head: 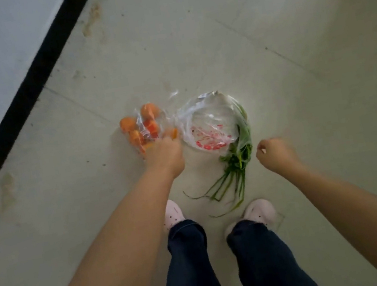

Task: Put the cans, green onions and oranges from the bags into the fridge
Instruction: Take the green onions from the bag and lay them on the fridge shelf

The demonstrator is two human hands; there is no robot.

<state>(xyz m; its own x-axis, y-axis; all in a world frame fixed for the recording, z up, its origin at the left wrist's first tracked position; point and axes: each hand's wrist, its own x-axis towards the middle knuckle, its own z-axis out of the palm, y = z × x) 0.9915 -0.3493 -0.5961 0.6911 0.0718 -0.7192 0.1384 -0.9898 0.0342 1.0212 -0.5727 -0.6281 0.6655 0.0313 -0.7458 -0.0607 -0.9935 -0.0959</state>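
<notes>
While bagged, green onions (239, 156) point tips footward.

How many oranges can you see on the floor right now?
3 clear: one leftmost, one farthest, one nearer the left hand. More may hide under it and the bag.

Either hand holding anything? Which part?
Left hand reaches into the bag of oranges; its fingers are blurred, so a hold cannot be told. Right hand is curled, holding nothing visible.
</notes>
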